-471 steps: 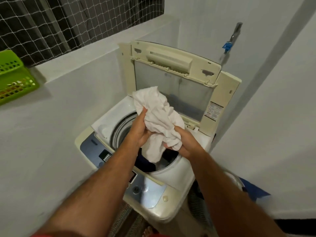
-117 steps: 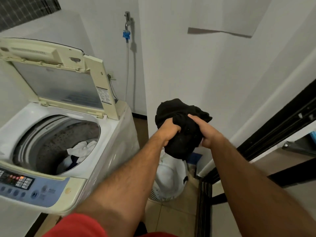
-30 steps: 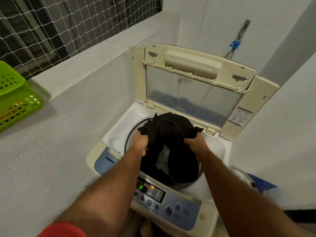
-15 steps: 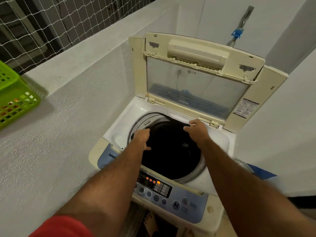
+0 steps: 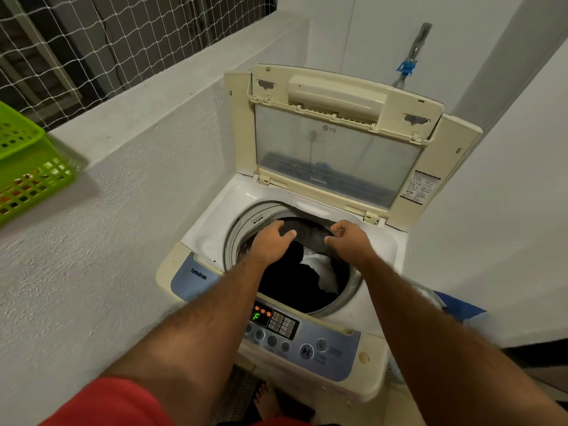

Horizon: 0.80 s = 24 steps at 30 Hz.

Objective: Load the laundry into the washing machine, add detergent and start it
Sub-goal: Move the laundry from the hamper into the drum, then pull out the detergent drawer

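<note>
The cream and white top-loading washing machine stands in front of me with its lid raised. In the drum a black garment lies on top, and a white cloth shows beside it. My left hand hovers over the left of the drum opening, and my right hand over its right. Both hands are empty, their fingers loosely curled. The control panel at the front is lit and shows a green "F".
A green plastic basket sits on the wall ledge at left, below netting. A tap with a blue fitting is on the wall behind the machine. Walls close in on both sides. My bare foot is by the machine's base.
A second ago both hands held the black garment over the drum. They have let it go and it now lies inside; the hands have lifted slightly and are empty.
</note>
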Available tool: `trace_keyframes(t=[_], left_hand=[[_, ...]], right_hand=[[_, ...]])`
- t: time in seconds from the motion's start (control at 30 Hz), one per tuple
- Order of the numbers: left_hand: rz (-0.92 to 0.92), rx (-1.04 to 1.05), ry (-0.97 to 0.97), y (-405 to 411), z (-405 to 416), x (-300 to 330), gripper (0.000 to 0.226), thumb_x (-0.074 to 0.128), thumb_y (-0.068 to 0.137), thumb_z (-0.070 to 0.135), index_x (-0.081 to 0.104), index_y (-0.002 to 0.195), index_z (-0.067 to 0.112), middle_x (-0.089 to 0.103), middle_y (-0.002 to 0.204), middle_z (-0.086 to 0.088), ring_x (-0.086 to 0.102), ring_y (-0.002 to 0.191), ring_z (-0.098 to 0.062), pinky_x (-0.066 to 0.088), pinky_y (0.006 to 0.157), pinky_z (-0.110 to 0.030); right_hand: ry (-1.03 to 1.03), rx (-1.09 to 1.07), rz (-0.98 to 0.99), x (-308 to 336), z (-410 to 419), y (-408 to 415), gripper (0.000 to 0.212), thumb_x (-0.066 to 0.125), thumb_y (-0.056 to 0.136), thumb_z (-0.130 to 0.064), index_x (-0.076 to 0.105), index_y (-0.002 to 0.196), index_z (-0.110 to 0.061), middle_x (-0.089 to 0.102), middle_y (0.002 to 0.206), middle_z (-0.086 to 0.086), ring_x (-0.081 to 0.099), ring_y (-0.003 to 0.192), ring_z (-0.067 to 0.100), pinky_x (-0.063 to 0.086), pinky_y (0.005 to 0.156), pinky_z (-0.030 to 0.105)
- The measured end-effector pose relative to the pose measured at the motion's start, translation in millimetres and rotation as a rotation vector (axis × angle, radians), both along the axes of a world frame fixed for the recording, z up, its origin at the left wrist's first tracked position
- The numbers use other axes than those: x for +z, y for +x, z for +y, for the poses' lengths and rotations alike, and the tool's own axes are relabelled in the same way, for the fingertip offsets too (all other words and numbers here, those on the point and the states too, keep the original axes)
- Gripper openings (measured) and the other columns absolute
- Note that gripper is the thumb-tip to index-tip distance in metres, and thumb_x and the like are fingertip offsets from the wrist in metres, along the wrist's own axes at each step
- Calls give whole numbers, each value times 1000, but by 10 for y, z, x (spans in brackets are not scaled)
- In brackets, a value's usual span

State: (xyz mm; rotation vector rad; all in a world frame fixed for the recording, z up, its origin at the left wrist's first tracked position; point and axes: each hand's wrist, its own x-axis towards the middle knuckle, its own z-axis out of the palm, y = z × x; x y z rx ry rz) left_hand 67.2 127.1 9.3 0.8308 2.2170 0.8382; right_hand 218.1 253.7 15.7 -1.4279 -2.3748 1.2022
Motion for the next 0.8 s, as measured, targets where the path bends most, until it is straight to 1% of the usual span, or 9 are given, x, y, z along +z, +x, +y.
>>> trace_keyframes(t=[0.1, 0.2, 0.27, 0.33, 0.4, 0.47, 0.6, 0.7, 0.8], left_hand=[[72, -129, -46, 172, -67, 7, 61, 56, 92, 41, 40, 145, 14, 47, 145, -10, 48, 129, -26, 38, 108, -37], [36, -145, -55, 264, -100, 2, 60, 58, 91, 40, 41, 144, 15, 47, 145, -8, 48, 130, -24, 38, 109, -37], [-139, -37, 40, 338, -143, 52, 53, 57, 93, 38, 46, 140, 16, 53, 138, -5, 53, 121, -21, 45, 100, -37], [-431, 126, 135, 393, -177, 121, 39, 54, 95, 37, 52, 130, 19, 55, 131, -2, 58, 111, -17, 53, 89, -37], [-626, 260, 191, 397, -181, 155, 34, 53, 97, 36, 53, 126, 19, 56, 129, -3, 61, 110, -19, 55, 89, -41], [-719, 333, 235, 377, -131, 190, 40, 53, 97, 35, 51, 131, 14, 58, 124, -5, 63, 108, -22, 56, 88, -42], [-778, 316, 254, 365, -6, 237, 39, 53, 97, 35, 53, 129, 13, 63, 117, -5, 66, 102, -21, 57, 81, -38], [-769, 240, 229, 332, 76, 251, 37, 51, 97, 36, 55, 127, 14, 64, 119, -5, 66, 102, -20, 56, 85, -39], [-725, 184, 233, 194, 142, 221, 34, 50, 98, 34, 55, 125, 15, 65, 118, -5, 66, 100, -19, 56, 81, -36]], right_hand=[[53, 94, -64, 19, -14, 129, 37, 69, 84, -26, 60, 116, -10, 64, 109, 9, 59, 103, 27, 44, 87, 32], [58, 115, -76, 9, -23, 277, 37, 69, 85, -27, 59, 116, -10, 60, 106, 6, 57, 101, 24, 40, 83, 27], [35, 83, -32, 1, -38, 368, 34, 69, 85, -27, 61, 114, -11, 57, 99, 1, 55, 94, 21, 40, 83, 27], [-15, 9, 55, 5, -62, 427, 27, 70, 83, -25, 64, 107, -13, 59, 93, -1, 57, 91, 21, 45, 85, 31], [-73, -69, 169, 12, -99, 483, 13, 71, 82, -23, 66, 93, -18, 62, 83, -2, 60, 85, 21, 49, 86, 36], [-104, -127, 267, 67, -137, 520, 7, 70, 82, -20, 65, 78, -19, 63, 73, -1, 60, 74, 21, 52, 78, 39], [-202, -203, 380, 187, -186, 547, 9, 63, 89, -13, 65, 80, -10, 63, 70, 12, 59, 62, 20, 49, 51, 28], [-233, -262, 411, 220, -205, 522, 9, 60, 90, -9, 64, 82, -7, 62, 68, 15, 57, 53, 17, 45, 45, 22], [-241, -334, 435, 216, -208, 408, 10, 58, 91, -10, 64, 83, -7, 64, 72, 11, 61, 58, 20, 45, 46, 21]])
